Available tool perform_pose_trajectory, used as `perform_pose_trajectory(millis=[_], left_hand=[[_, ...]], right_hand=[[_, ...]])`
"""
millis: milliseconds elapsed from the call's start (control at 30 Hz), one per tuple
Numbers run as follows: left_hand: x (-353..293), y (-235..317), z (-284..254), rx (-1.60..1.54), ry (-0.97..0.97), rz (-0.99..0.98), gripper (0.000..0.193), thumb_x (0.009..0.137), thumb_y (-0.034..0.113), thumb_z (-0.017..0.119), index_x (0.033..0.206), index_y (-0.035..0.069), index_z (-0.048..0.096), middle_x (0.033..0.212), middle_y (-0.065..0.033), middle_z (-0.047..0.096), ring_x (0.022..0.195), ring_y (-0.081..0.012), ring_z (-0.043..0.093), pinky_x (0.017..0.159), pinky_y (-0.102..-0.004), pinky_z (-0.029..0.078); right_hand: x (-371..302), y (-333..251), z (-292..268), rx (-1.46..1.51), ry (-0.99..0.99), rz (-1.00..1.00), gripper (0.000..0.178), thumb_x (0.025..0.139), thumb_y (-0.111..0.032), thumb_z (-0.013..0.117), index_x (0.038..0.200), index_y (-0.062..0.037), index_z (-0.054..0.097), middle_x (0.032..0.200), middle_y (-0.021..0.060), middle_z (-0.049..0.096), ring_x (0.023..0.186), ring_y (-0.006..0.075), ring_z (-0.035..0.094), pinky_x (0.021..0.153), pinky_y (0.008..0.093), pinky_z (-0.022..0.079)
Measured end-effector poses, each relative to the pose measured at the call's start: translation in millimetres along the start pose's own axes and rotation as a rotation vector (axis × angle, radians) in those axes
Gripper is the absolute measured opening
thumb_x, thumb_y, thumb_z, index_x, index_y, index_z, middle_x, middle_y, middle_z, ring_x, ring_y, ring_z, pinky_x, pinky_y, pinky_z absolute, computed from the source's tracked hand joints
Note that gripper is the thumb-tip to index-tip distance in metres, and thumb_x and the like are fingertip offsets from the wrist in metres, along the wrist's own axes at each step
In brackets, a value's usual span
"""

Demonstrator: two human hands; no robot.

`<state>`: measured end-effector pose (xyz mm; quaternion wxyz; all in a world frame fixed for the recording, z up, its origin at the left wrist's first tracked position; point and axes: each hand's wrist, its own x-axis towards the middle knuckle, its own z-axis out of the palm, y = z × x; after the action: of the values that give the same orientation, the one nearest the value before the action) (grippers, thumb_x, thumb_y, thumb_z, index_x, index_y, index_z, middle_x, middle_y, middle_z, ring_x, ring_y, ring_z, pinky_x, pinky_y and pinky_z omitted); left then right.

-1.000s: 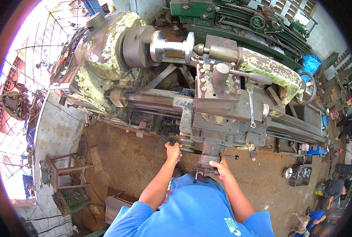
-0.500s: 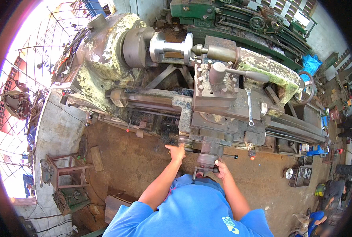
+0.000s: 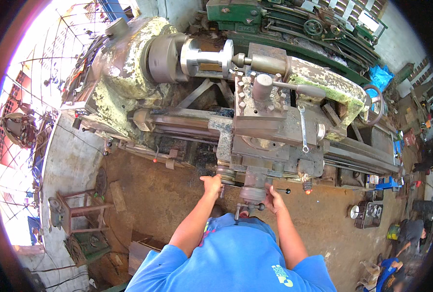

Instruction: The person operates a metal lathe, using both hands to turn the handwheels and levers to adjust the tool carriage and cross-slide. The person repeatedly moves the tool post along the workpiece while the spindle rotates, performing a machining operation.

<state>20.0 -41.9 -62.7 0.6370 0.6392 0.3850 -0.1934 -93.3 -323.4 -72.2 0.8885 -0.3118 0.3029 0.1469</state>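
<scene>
My left hand (image 3: 211, 185) is closed at the rim of the carriage handwheel (image 3: 225, 174) under the lathe's apron, its fingers partly hidden. Just right of the cross-slide dial (image 3: 253, 193), my right hand (image 3: 274, 200) has its fingers apart, close to the dial's side. Below the dial is the ball-ended crank handle (image 3: 249, 207). Above stands the tool post (image 3: 261, 102) with its clamping lever. A bright spool-shaped metal workpiece (image 3: 207, 57) sits between the chuck (image 3: 167, 58) and the tailstock centre (image 3: 239, 60).
A combination wrench (image 3: 303, 129) lies on the carriage. Behind stands a green lathe (image 3: 294, 29). On the floor are a metal stool frame (image 3: 84, 214) at left and a black crate (image 3: 369, 215) at right. A person (image 3: 391, 270) is low at the right edge.
My left hand has moved slightly left and closed in its thumb and finger at the handwheel. My right hand has shifted up, away from the crank handle. The view has shifted slightly.
</scene>
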Motion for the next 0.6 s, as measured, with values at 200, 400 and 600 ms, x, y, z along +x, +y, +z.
perform_pose_trajectory(millis=[200, 400, 600], left_hand=[[-34, 14, 6, 0.118, 0.035, 0.001, 0.112, 0.086, 0.021, 0.061, 0.139, -0.003, -0.035, 0.069, -0.0080, 0.055, 0.051, -0.0156, 0.051, 0.047, -0.0338, 0.050], [-18, 29, -16, -0.016, -0.083, -0.086, 0.047, 0.084, 0.018, 0.061, 0.111, 0.004, 0.025, 0.071, -0.0065, 0.048, 0.051, -0.0147, 0.047, 0.057, -0.0442, 0.057], [-18, 14, -7, -0.185, -0.013, -0.049, 0.036, 0.082, 0.021, 0.068, 0.104, 0.005, 0.044, 0.071, -0.0057, 0.048, 0.058, -0.0185, 0.050, 0.081, -0.0600, 0.053]], right_hand=[[19, -22, -40, -0.292, 0.745, -0.359, 0.023, 0.094, -0.017, 0.061, 0.109, -0.0042, 0.048, 0.073, 0.0072, 0.057, 0.055, 0.0189, 0.059, 0.049, 0.0319, 0.050], [48, -13, -91, -0.443, 0.897, -0.241, 0.024, 0.094, -0.025, 0.062, 0.097, -0.0012, 0.060, 0.072, 0.0103, 0.062, 0.055, 0.0215, 0.063, 0.047, 0.0373, 0.052], [67, -7, -116, -1.001, 1.124, -0.021, 0.041, 0.085, -0.043, 0.070, 0.097, -0.0042, 0.069, 0.089, 0.0130, 0.071, 0.087, 0.0280, 0.070, 0.075, 0.0414, 0.055]])
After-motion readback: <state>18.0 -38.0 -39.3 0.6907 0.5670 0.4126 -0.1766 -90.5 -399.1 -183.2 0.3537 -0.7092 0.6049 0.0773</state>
